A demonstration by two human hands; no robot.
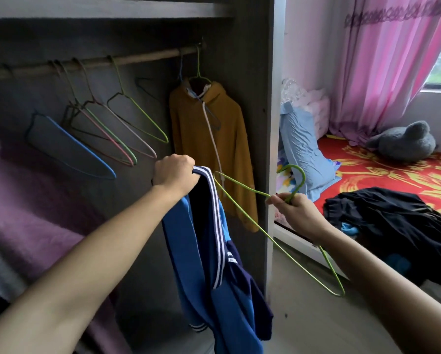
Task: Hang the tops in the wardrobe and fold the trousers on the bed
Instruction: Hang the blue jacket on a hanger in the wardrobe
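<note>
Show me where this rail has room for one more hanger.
Free: the bare stretch of rail between the empty hangers and the yellow hoodie; a dark hanger shows faintly below it. Crowded: the left, where the empty hangers bunch, and the right end, taken by the hoodie.

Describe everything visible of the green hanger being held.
The green hanger is thin wire with a green coating, bent into a triangle under a curved hook. It carries no garment. The right hand pinches its neck, hook pointing up. It is tilted: one tip reaches beside the blue jacket gripped by the left hand, the other hangs low above the floor.
</note>
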